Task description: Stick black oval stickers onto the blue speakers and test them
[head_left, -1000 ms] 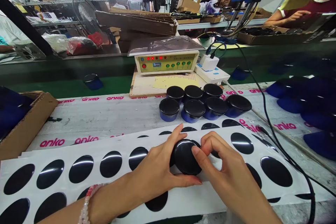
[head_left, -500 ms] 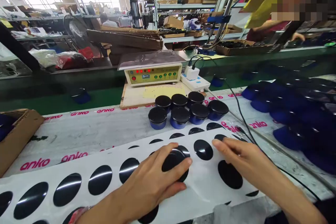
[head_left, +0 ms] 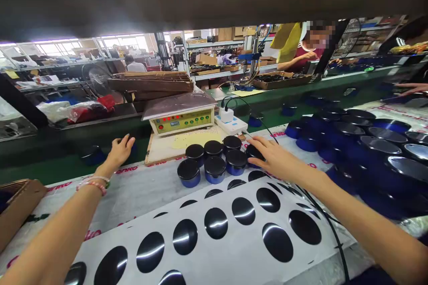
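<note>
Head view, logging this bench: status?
Left hand over green belt, grip unclear. Right hand at rightmost of seven grouped round blue black-topped pieces. Long black cable near right hand.

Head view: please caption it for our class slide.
Right hand at a black-topped blue container, left hand over a green belt, sheet of black discs in front.

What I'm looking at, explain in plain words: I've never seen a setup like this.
There's no robot: a person works bare-handed, seen from a camera on their head, looking forward and down. The left hand is over a green strip. The right hand is at the right end of a cluster of black-topped blue pieces. Whether either hand holds anything is unclear. Nearest the camera, white sheets with black ovals lie on the table; farther back sits a boxy device with buttons.
</note>
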`<state>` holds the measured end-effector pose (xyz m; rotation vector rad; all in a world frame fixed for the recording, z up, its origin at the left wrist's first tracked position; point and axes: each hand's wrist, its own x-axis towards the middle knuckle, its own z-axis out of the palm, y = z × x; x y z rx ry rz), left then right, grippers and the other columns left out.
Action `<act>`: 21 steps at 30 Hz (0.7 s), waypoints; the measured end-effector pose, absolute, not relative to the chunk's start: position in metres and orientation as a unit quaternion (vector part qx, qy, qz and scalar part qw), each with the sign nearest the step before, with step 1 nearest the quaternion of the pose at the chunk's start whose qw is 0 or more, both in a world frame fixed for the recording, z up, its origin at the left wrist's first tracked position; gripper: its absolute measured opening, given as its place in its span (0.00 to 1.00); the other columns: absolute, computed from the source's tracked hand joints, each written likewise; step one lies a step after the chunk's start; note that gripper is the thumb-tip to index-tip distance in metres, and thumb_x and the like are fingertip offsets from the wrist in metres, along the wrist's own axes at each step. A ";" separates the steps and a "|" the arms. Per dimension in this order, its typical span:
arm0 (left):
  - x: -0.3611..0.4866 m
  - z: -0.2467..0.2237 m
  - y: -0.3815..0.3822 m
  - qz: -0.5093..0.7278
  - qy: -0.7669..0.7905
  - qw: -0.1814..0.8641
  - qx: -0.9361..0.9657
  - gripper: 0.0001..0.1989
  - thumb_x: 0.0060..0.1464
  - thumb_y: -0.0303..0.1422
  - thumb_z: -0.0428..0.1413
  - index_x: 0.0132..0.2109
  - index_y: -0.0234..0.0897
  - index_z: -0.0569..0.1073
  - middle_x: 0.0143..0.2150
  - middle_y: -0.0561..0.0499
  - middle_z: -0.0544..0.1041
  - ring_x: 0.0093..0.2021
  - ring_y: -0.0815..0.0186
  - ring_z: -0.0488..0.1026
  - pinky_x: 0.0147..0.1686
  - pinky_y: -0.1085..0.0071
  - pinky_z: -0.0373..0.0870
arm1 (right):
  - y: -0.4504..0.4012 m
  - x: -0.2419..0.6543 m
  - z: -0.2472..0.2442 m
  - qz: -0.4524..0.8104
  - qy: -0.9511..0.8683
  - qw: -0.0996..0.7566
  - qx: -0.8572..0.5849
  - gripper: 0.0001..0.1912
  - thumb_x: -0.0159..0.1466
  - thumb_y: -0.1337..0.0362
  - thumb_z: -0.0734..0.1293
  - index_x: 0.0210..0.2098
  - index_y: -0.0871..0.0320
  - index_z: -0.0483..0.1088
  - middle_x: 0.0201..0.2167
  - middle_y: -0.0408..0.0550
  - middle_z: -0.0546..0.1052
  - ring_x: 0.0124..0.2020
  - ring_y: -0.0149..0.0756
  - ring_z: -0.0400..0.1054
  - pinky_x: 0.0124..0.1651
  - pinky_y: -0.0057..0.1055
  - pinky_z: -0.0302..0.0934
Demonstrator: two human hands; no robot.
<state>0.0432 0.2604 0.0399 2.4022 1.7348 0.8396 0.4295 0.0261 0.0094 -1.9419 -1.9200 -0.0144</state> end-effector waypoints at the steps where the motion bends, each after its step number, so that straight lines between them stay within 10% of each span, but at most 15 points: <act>1: 0.050 0.040 0.259 0.282 0.565 0.020 0.775 0.20 0.60 0.37 0.54 0.57 0.36 0.65 0.59 0.43 0.65 0.56 0.53 0.66 0.53 0.48 0.65 | 0.029 0.431 0.010 0.000 -0.700 0.196 -0.686 0.23 0.65 0.55 0.60 0.58 0.54 0.63 0.56 0.56 0.68 0.53 0.50 0.65 0.53 0.48 0.62; 5: 0.089 0.038 0.214 0.302 0.490 -0.016 0.818 0.18 0.64 0.34 0.45 0.58 0.36 0.66 0.65 0.39 0.56 0.65 0.48 0.51 0.61 0.43 0.50 | 0.033 0.433 0.008 0.002 -0.726 0.187 -0.662 0.20 0.65 0.60 0.58 0.55 0.55 0.66 0.50 0.56 0.69 0.49 0.44 0.68 0.52 0.42 0.63; 8: 0.115 0.024 0.156 0.234 0.348 0.012 0.908 0.18 0.61 0.40 0.50 0.57 0.48 0.69 0.64 0.49 0.60 0.64 0.56 0.54 0.63 0.56 0.55 | 0.038 0.432 0.000 -0.002 -0.720 0.197 -0.665 0.18 0.65 0.60 0.58 0.52 0.58 0.67 0.47 0.57 0.68 0.44 0.44 0.68 0.49 0.45 0.63; 21: 0.119 0.017 0.091 0.204 0.272 0.106 0.934 0.36 0.59 0.43 0.53 0.68 0.47 0.45 0.70 0.44 0.46 0.69 0.51 0.43 0.64 0.47 0.52 | 0.003 0.393 0.066 0.087 -0.645 0.405 -0.642 0.12 0.64 0.56 0.59 0.44 0.53 0.66 0.43 0.49 0.74 0.43 0.44 0.71 0.40 0.37 0.68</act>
